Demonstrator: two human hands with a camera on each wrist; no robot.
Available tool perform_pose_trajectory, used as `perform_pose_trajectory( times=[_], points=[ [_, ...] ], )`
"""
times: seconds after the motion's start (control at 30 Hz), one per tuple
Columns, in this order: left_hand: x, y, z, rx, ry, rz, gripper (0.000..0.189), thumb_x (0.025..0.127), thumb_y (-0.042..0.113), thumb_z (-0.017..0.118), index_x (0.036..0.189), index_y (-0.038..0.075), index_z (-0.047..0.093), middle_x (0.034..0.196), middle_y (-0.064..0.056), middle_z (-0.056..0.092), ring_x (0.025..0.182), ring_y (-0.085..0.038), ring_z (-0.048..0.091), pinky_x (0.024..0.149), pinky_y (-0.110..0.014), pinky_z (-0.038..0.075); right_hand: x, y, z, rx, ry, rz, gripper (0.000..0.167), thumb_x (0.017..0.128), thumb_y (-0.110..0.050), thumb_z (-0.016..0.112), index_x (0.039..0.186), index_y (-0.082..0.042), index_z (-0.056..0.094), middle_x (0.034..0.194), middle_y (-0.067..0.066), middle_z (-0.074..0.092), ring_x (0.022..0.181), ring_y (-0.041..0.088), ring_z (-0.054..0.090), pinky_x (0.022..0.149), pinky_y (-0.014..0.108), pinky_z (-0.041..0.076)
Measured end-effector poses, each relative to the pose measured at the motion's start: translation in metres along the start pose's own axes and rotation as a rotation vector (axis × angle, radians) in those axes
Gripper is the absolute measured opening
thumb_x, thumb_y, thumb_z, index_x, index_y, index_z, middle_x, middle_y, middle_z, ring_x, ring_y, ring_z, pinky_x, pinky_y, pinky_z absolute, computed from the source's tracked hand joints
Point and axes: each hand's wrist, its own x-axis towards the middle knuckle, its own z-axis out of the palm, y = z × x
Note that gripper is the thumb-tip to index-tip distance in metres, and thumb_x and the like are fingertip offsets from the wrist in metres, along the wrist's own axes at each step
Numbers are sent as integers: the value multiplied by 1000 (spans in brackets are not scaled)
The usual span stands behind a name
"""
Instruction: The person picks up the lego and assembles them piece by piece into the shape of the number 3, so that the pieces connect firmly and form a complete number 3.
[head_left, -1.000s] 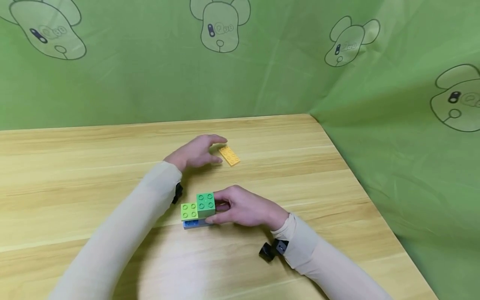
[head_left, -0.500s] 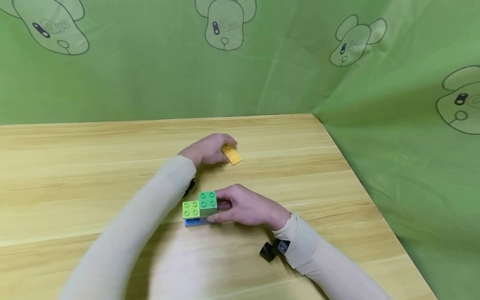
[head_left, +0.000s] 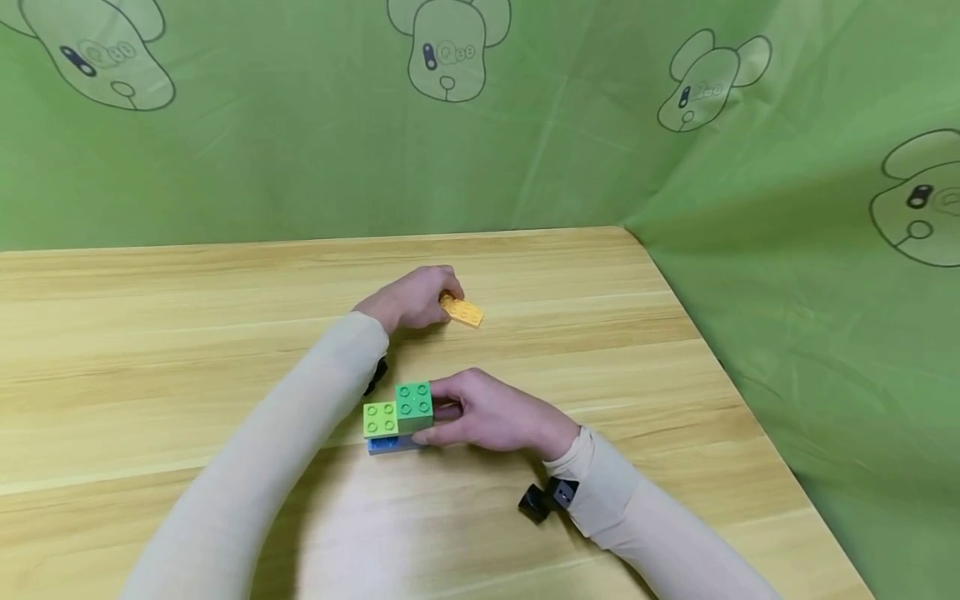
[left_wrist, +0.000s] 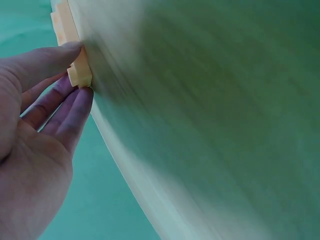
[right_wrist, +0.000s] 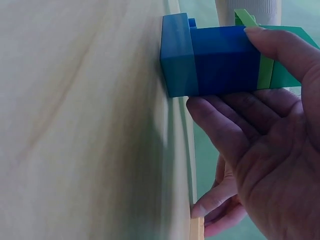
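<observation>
My left hand (head_left: 412, 298) pinches one end of a flat orange-yellow toy brick (head_left: 465, 312) near the back of the table. In the left wrist view the thumb lies on one side of that brick (left_wrist: 66, 25) and the fingertips on the other, close to the tabletop. My right hand (head_left: 491, 414) grips a small brick stack between thumb and fingers. On top of the stack sits a green brick (head_left: 414, 405), on a lime flat brick (head_left: 380, 420) that juts out leftward. The right wrist view shows a dark blue brick (right_wrist: 225, 61) above a lighter blue base (right_wrist: 179, 57).
Both hands work over a wood-grain table (head_left: 600, 358). Green cloth (head_left: 315, 167) with printed bear heads hangs behind it and along the right side. A black device (head_left: 551, 497) sits at the right wrist, and part of another shows at the left cuff.
My left hand has moved right from beside the orange-yellow brick and closed its fingers on it. That brick has turned, its near end swinging outward. My right hand stays on the stack.
</observation>
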Motion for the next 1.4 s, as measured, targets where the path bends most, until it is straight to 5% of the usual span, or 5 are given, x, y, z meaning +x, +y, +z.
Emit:
perform_pose_trajectory(
  times=[0.43, 0.73, 1.07, 1.4],
  points=[
    [-22, -5, -5, -194, 80, -119, 34, 82, 6, 77, 113, -1, 68, 111, -11, 59, 106, -26, 55, 97, -36, 44, -2, 1, -1, -26, 1, 17, 30, 88, -17, 76, 115, -5, 69, 105, -5, 71, 100, 9, 66, 87, 27, 53],
    [-38, -11, -8, -450, 169, -265, 33, 83, 12, 80, 113, 4, 69, 111, -8, 63, 98, -23, 55, 83, -33, 47, -2, 2, -1, -9, -1, 29, 31, 88, -16, 76, 115, -4, 69, 104, -6, 71, 100, 10, 67, 86, 26, 54],
    [-55, -21, -7, -536, 235, -343, 34, 84, 12, 79, 116, 6, 70, 114, -9, 61, 92, -23, 52, 76, -31, 45, 1, 1, -1, -16, -5, 30, 29, 88, -15, 76, 113, -2, 69, 105, -1, 72, 100, 12, 67, 85, 25, 54],
    [-75, -28, -5, -644, 301, -404, 38, 82, 16, 81, 118, 9, 70, 116, -10, 58, 102, -24, 51, 83, -34, 44, 1, -1, -1, -26, 1, 41, 33, 88, -16, 76, 116, -1, 68, 107, -1, 71, 100, 10, 67, 86, 24, 53]
  ],
)
